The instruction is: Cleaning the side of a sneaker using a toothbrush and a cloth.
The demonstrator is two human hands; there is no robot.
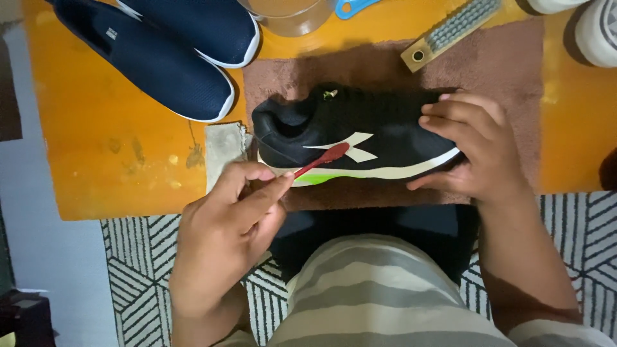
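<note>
A black sneaker (pixel 334 125) with a white side mark and a white and green sole lies on its side on a brown towel (pixel 501 58). My left hand (pixel 225 225) pinches a red toothbrush (pixel 321 160), whose head rests against the shoe's side just above the sole. My right hand (pixel 472 148) wraps around the toe end of the sneaker and holds it down.
Two navy slip-on shoes (pixel 160 58) lie at the back left on the orange table (pixel 96 141). A wooden scrub brush (pixel 450 29), a clear bowl (pixel 289 16) and white shoes (pixel 598 32) sit along the far edge. A patterned rug (pixel 135 270) covers the floor below.
</note>
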